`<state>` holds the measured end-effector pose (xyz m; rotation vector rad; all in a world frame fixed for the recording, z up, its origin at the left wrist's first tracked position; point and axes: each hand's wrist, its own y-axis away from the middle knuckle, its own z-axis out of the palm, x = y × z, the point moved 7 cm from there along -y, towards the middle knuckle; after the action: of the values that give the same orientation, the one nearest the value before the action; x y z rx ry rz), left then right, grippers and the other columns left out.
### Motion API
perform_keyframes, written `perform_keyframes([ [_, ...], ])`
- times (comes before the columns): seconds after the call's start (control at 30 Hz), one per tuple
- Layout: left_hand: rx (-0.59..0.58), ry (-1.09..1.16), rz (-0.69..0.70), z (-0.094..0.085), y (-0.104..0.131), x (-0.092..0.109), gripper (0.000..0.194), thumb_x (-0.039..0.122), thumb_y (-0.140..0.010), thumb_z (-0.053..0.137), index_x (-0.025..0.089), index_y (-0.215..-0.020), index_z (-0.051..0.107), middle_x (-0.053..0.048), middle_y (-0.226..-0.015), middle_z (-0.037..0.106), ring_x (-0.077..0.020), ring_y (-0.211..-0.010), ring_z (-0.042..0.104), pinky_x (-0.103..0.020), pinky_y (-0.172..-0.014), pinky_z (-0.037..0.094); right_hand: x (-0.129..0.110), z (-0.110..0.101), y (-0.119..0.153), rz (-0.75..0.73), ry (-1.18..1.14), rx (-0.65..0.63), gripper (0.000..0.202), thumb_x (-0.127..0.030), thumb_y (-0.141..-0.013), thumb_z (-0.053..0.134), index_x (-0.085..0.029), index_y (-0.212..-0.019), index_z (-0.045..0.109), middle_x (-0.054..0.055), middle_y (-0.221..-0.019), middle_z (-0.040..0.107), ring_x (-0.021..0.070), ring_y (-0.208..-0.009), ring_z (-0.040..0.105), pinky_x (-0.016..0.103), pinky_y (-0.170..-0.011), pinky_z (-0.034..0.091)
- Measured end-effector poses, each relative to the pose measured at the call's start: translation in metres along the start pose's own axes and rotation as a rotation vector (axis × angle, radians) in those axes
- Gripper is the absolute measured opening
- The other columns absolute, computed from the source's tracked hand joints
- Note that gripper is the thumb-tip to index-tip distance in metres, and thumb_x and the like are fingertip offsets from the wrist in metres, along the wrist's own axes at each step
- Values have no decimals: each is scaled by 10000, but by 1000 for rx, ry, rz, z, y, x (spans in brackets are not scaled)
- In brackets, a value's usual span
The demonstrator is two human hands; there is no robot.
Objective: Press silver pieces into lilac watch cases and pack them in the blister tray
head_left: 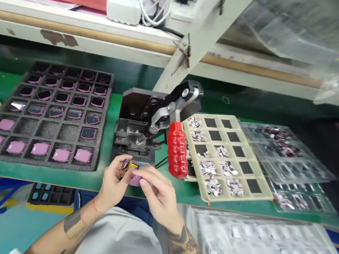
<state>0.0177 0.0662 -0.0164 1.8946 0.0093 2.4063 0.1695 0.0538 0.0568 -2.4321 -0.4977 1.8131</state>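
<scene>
Just in front of the toggle clamp, my left hand [112, 184] grips a small smartwatch case [130, 164] between thumb and fingers. Its dark inside faces up and shows a yellow piece. A smooth purple part [135, 180] shows below it, partly covered by fingers; whether the two are joined I cannot make out. My right hand [161, 195] reaches in from the right with bent fingers closed at the edge of these parts. Behind the hands stands the black toggle clamp fixture [134, 136], its red handle [176, 150] hanging down at the right.
A dark foam tray [60, 130] with rows of purple watch cases lies left. On the right, a cream compartment tray [203, 189] holds small silvery pieces, beside clear plastic trays [309, 166]. A shelf and slanted post [194, 49] rise behind. Another clear tray [257, 249] sits at front right.
</scene>
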Motion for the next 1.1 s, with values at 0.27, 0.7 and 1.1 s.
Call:
perform_keyframes([
  [0.27, -6, -102, -6, -3, 1, -4, 519, 301, -1015, 791, 218, -1519, 703, -97, -1193, 859, -278, -1079, 838, -354, -935, 689, -1, 15, 8, -16, 46, 104, 303, -167, -1012, 785, -330, -1264, 827, 87, -1297, 794, 265, -1163, 792, 439, -1014, 688],
  [0.7, -53, 4, -40, -6, -4, -2, 412, 433, -1088, 736, 208, -1431, 771, -149, -1365, 828, -305, -1111, 856, -394, -948, 718, 19, 7, -4, -83, 188, 200, 375, -209, -1019, 781, -342, -1369, 761, 100, -1394, 756, 313, -1315, 699, 574, -1138, 614],
  [1.1, -95, -53, 50, -10, 2, 11, 324, 428, -1065, 772, 165, -1233, 857, -134, -1136, 885, -237, -770, 856, -340, -743, 739, 29, 7, -2, 75, -143, 238, 92, -339, -1063, 742, -250, -1074, 761, 72, -1068, 765, 232, -1019, 771, 400, -915, 656],
])
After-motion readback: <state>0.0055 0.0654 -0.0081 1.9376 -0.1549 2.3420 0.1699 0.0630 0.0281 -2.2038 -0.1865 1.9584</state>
